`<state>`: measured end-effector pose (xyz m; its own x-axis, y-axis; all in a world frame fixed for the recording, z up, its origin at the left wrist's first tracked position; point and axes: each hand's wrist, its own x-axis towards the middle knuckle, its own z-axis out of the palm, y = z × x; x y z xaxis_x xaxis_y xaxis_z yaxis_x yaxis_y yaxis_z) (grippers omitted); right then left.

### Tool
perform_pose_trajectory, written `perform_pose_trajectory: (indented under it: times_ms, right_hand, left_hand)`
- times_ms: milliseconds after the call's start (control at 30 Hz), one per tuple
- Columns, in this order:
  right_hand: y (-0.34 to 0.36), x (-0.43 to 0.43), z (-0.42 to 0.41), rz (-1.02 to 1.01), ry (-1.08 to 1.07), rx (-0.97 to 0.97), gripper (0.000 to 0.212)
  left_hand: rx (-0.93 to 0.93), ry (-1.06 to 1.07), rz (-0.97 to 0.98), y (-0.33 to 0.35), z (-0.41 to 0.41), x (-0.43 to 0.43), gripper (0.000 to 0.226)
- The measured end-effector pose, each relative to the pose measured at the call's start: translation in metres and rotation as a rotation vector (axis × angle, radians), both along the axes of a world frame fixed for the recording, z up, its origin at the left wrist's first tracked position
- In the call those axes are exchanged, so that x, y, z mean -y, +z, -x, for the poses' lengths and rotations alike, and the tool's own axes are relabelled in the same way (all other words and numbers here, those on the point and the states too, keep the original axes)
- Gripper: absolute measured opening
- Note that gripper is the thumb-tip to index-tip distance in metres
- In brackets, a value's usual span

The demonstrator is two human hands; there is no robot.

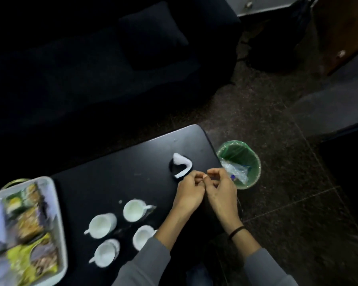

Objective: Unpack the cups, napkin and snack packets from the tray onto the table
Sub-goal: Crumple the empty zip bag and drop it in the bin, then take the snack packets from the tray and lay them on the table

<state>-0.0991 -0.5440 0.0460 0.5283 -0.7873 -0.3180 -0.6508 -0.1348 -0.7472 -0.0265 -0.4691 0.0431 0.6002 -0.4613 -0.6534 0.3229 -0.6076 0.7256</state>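
Several white cups stand on the black table (116, 178): one (133, 209) near the middle, one (101, 225) to its left, one (106, 252) by the front edge and one (142, 237) partly hidden by my left sleeve. A white napkin (181, 165) lies folded on a small black round thing towards the table's right end. The white tray (59, 219) at the left holds several blurred snack packets (29, 228). My left hand (189, 191) and right hand (222, 189) meet just in front of the napkin, fingertips pinched together; I see nothing between them.
A green-lined waste bin (250, 155) with clear plastic in it stands on the floor just off the table's right end. A dark sofa (112, 69) with a cushion runs along the far side. Speckled floor lies to the right.
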Motion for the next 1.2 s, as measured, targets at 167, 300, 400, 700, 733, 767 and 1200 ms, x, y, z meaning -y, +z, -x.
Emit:
perform_pose_trajectory:
  times_ms: [167,300,400,700,733,767,1200]
  right_hand:
    - [0.029,-0.071,-0.025,0.014,0.167,-0.004,0.013]
    - [0.042,-0.133,-0.049,-0.012,0.297,0.008,0.014]
    - [0.046,-0.182,-0.072,-0.026,0.387,0.025,0.013]
    - [0.030,-0.325,-0.135,-0.030,0.685,0.029,0.014]
    - [0.025,-0.341,-0.141,-0.028,0.724,0.027,0.013]
    - [0.021,-0.354,-0.146,-0.026,0.758,0.028,0.013]
    - [-0.088,-0.446,-0.175,0.093,1.529,-0.313,0.038]
  left_hand:
    - [0.042,0.116,-0.011,0.033,-0.016,-0.085,0.022]
    - [0.056,0.224,-0.022,0.046,-0.031,-0.154,0.020]
    - [0.078,0.329,-0.017,0.050,-0.042,-0.210,0.021]
    - [0.067,0.598,-0.053,0.035,-0.073,-0.359,0.021]
    - [0.062,0.622,-0.065,0.031,-0.076,-0.376,0.021]
    - [0.058,0.644,-0.083,0.026,-0.078,-0.390,0.020]
    - [-0.050,0.594,-0.619,-0.096,-0.085,-0.539,0.073]
